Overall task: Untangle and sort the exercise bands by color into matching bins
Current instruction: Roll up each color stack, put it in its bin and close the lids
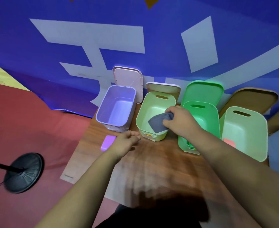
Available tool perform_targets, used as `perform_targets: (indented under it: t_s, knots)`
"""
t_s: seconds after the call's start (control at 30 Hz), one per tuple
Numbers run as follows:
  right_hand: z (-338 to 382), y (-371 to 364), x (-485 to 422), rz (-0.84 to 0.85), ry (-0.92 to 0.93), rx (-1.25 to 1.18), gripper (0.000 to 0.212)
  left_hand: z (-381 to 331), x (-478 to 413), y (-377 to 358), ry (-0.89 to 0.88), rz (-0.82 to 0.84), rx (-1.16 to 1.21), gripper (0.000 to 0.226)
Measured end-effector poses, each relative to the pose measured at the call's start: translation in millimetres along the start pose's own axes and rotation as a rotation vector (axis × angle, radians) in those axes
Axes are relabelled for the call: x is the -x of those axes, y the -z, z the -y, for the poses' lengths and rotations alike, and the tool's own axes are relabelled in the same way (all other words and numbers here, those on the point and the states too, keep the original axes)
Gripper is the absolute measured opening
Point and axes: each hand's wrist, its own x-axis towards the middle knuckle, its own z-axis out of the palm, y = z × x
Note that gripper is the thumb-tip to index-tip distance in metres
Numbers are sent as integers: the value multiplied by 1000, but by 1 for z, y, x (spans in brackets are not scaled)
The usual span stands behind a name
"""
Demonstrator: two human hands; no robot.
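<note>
Your left hand [127,142] and right hand [180,122]: both bare, uncovered from knuckles to wrist.

Your left forearm [86,186] and right forearm [234,162]: bare along their whole visible length, down to the frame edge. Each widens sharply toward the bottom of the view, the right one more so.

Worn: a black garment [152,216], low centre, between your forearms. It is plain, dark and matte. Its upper edge is smeared by blur, so you cannot tell from this view whether it is a top or trousers.
</note>
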Motion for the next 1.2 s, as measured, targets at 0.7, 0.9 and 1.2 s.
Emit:
perform_targets:
  t_s: [0.7,0.9,1.2]
  knots:
    - [-9,-120,-134,470,-162,522,43,81,-108,137,-164,116,-1250,78]
    - [-16,-131,-142,436,-195,497,42,75,-120,134,-178,172,-1300,70]
    - [-17,-135,-132,216,-242,531,38,62,-116,133,-131,168,-1298,38]
